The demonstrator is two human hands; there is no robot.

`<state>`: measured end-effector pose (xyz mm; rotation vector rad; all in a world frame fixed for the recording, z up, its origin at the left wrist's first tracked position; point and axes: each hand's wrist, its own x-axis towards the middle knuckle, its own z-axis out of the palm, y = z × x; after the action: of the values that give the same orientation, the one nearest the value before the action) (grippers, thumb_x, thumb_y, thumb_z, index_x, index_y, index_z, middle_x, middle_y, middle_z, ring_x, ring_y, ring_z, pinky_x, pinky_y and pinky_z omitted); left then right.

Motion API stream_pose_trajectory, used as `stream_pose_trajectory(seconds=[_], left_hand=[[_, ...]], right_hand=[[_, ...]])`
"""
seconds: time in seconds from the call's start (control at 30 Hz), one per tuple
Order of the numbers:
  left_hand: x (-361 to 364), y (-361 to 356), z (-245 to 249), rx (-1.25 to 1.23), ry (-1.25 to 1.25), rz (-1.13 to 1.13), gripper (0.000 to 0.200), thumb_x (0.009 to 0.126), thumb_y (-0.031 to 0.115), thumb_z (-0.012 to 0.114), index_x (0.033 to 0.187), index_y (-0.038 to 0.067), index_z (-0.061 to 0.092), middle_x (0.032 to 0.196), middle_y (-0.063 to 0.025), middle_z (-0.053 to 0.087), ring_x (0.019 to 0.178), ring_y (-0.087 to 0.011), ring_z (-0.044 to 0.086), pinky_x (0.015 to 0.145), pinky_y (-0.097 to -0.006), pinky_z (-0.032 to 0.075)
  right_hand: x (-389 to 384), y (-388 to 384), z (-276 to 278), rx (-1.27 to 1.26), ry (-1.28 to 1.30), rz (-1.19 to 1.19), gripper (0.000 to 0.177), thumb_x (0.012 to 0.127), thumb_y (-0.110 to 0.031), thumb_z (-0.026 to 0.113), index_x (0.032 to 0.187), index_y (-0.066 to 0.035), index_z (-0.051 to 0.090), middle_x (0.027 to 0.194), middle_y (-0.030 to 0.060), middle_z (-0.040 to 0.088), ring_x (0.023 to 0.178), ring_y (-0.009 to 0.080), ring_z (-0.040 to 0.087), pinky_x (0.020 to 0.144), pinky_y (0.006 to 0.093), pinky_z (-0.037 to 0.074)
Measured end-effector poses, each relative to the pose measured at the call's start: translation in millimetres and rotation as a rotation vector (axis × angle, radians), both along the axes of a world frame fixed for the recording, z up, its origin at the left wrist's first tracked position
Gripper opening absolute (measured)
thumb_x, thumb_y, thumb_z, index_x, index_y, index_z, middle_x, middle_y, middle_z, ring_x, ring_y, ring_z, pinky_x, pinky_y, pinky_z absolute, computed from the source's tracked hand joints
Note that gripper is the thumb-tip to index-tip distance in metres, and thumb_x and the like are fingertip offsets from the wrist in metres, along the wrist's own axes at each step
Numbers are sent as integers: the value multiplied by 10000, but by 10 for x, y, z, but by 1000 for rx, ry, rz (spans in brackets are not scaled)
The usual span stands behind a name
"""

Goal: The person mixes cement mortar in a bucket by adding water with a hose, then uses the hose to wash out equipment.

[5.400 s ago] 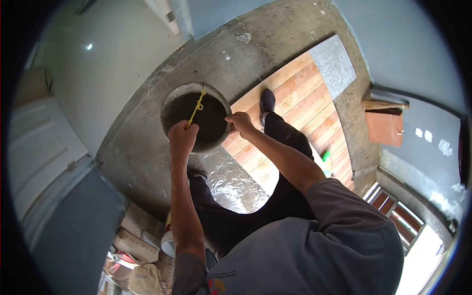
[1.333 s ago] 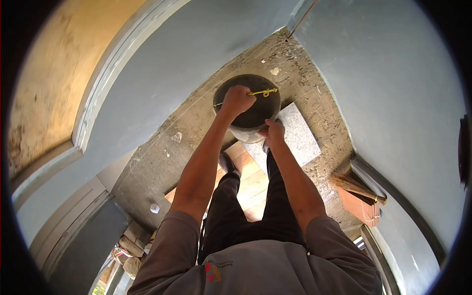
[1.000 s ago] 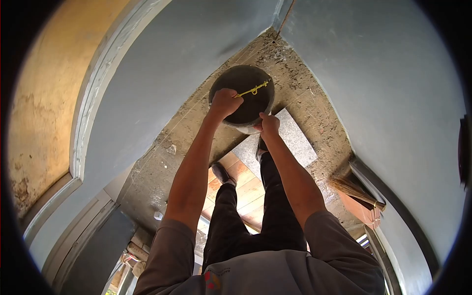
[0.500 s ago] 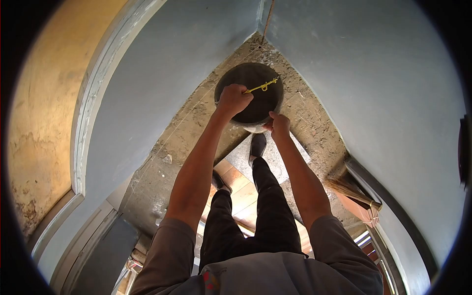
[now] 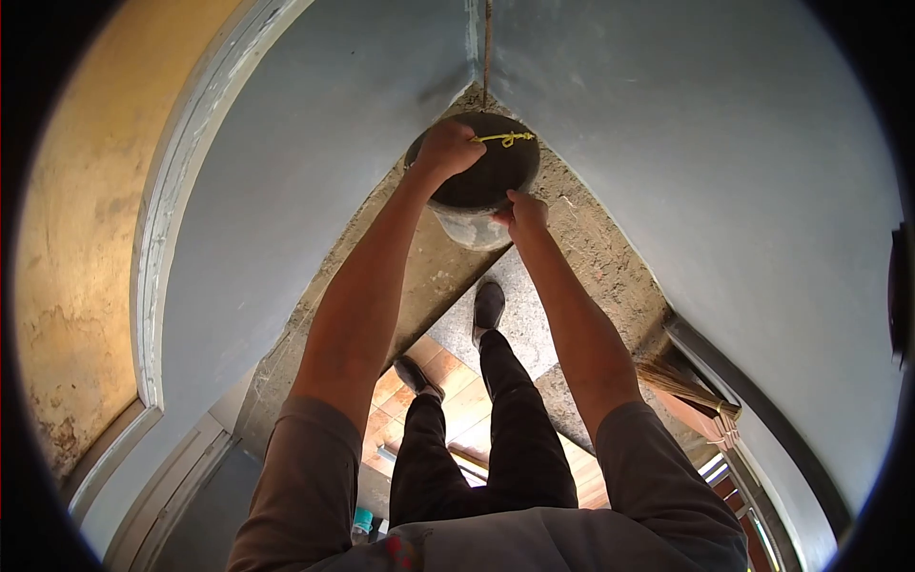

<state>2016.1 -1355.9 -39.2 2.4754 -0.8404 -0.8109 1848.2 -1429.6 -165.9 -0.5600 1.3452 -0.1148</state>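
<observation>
A dark bucket (image 5: 469, 231) with a dusty outer side hangs tilted in front of me, its wide mouth facing up at me. Across that mouth runs a knotted yellow rope (image 5: 507, 140) that serves as its handle. My left hand (image 5: 450, 149) is closed in a fist around the rope's left part. Lower down, my right hand (image 5: 524, 215) grips the near right edge of the bucket, thumb at the rim. The bucket's inside looks dark, and its contents cannot be made out.
Two grey-blue walls (image 5: 686, 153) meet in a corner behind the bucket. Rough bare concrete (image 5: 596, 243) borders a grey tile (image 5: 515, 305) and brown tiles (image 5: 448, 381) under my feet. A straw broom (image 5: 681, 383) lies by the right wall. A thin rod (image 5: 488, 48) stands in the corner.
The bucket has moved up and slightly left in view, toward the corner, and tilted so more of its outer side shows. Both hands moved with it and kept hold.
</observation>
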Motion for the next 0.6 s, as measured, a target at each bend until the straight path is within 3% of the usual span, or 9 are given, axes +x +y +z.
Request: stream_pose_trajectory(seconds=[0.33, 0.47, 0.6], left_hand=[[-47, -230, 205, -44, -12, -16, 261, 713, 254, 593, 776, 16, 679, 784, -218, 649, 782, -389, 645, 737, -431, 526], [-193, -223, 277, -135, -41, -30, 270, 731, 281, 607, 750, 15, 647, 685, -198, 609, 644, -335, 618, 631, -422, 484], [-457, -191, 315, -127, 9, -22, 257, 714, 255, 595, 759, 12, 665, 719, -218, 624, 703, -365, 639, 674, -431, 506]], right_hand=[[37, -260, -74, -33, -6, -3, 191, 865, -110, 667, 886, 47, 560, 677, 115, 568, 496, 248, 599, 487, 417, 612], [-218, -237, -21, -21, -56, -84, 222, 841, -120, 706, 850, 47, 560, 710, 144, 610, 479, 241, 606, 427, 383, 595], [-656, -166, -28, -7, -48, -82, 209, 850, -119, 696, 837, 35, 555, 692, 131, 604, 466, 235, 597, 446, 392, 600]])
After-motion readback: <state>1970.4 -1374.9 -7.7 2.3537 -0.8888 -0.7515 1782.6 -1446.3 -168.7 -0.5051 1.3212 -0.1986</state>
